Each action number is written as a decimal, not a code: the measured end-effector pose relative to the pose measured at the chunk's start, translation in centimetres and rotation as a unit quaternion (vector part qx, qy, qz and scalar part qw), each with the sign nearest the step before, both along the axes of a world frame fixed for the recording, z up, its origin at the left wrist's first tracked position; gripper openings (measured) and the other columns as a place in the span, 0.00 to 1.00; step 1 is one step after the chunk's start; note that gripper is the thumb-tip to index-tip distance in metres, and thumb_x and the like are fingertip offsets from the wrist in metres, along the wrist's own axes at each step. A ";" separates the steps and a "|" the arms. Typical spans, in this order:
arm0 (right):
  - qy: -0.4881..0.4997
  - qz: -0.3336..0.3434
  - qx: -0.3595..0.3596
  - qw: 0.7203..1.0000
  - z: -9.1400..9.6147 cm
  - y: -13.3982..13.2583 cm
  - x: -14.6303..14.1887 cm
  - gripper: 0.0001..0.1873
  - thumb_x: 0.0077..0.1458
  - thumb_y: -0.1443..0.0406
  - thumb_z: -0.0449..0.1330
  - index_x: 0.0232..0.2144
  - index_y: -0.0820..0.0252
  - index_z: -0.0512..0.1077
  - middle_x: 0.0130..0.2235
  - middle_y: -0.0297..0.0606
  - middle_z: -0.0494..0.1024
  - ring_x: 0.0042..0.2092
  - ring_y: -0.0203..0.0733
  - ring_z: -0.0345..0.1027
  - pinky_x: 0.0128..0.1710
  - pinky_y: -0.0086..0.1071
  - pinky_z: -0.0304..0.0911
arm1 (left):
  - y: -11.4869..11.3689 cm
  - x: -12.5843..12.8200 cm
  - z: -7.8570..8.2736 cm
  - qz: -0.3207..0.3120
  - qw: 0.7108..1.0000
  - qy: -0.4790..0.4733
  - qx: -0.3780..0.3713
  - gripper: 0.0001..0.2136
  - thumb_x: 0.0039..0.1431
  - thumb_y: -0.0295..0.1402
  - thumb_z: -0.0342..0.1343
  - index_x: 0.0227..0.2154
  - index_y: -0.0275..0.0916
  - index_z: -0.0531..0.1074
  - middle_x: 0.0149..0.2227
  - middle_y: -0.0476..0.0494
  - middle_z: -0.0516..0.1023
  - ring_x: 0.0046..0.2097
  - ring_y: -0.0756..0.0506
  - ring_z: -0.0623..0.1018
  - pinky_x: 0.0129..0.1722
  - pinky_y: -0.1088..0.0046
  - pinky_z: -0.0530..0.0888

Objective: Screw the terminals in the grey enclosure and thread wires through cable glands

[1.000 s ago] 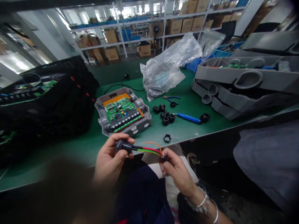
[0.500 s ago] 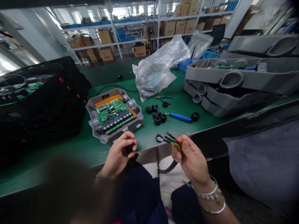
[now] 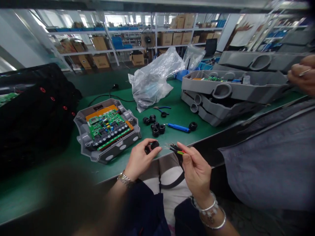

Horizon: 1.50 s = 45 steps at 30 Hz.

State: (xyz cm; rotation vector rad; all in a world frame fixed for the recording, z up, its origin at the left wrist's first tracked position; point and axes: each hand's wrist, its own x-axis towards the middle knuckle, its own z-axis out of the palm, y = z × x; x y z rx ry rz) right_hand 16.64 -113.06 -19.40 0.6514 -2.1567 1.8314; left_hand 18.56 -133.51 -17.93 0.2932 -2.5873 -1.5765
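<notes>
My left hand (image 3: 141,159) is closed on a black cable gland part (image 3: 154,145), pinched between thumb and fingers just off the table's front edge. My right hand (image 3: 195,167) grips a bundle of coloured wires (image 3: 175,148) whose bare ends point left at the gland part, a short gap away. The black cable (image 3: 172,183) hangs from that hand into my lap. An open grey enclosure (image 3: 107,132) with a green circuit board (image 3: 108,127) lies on the green table (image 3: 36,183), left of my hands.
Several black gland parts (image 3: 155,126), a blue screwdriver (image 3: 177,127) and blue pliers (image 3: 161,108) lie behind my hands. A clear plastic bag (image 3: 151,80), stacked grey housings (image 3: 233,88) and black cases (image 3: 31,111) ring the table. Another person's hand (image 3: 301,73) shows at far right.
My left hand slid the gland off the wires and now holds a black part forward near the table edge. My right hand turned the wire ends toward it. The view swung right.
</notes>
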 end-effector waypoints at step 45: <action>-0.064 0.092 -0.048 0.992 1.9 -3.6 2.4 0.08 0.63 0.67 0.64 0.44 0.54 0.78 0.39 0.35 0.81 0.40 0.35 0.75 0.39 0.26 0.70 | 1.0 4.5 2.0 -0.036 0.901 0.054 0.430 0.26 0.61 0.54 0.61 0.55 0.43 0.73 0.32 0.50 0.68 0.27 0.56 0.67 0.26 0.84 0.63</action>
